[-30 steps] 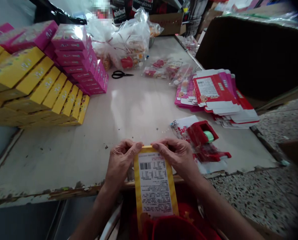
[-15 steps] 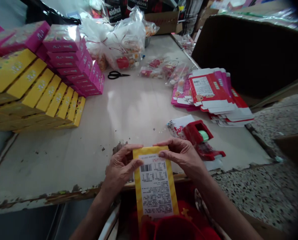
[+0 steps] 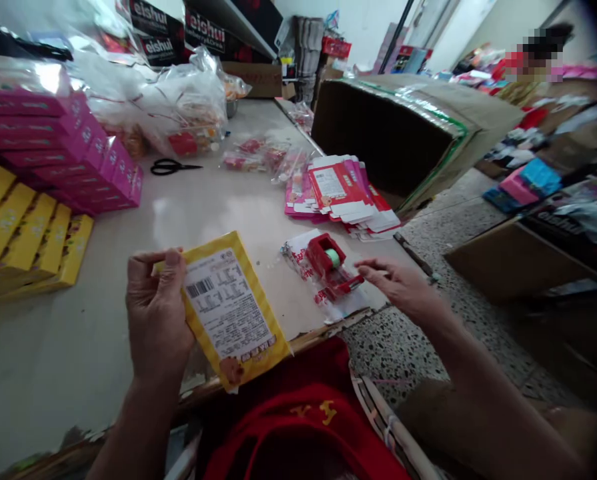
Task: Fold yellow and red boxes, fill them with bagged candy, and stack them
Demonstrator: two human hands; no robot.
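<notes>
My left hand (image 3: 155, 313) grips a flat yellow box (image 3: 265, 353) at its upper left corner, thumb on the front face. The box is tilted above the table's near edge, its white label with a barcode turned up toward me. My right hand (image 3: 403, 287) is at the cutter end of a red tape dispenser (image 3: 323, 248), with thumb and forefinger closed together. Whether a strip of tape lies between them is too small to tell. The dispenser holds a pale green roll and sits on a white and red plastic packet (image 3: 294, 248).
Yellow boxes (image 3: 8, 227) and pink boxes (image 3: 73, 160) are stacked at the left. Black scissors (image 3: 171, 167), bagged goods (image 3: 188, 113) and flattened red cartons (image 3: 335, 190) lie farther back. A large open cardboard box (image 3: 478, 110) stands right of the table. Another person (image 3: 533, 60) is in the background.
My right hand has let go of the yellow box and moved right to the tape dispenser. The left hand has carried the box left and tilted it. The view has swung right.
</notes>
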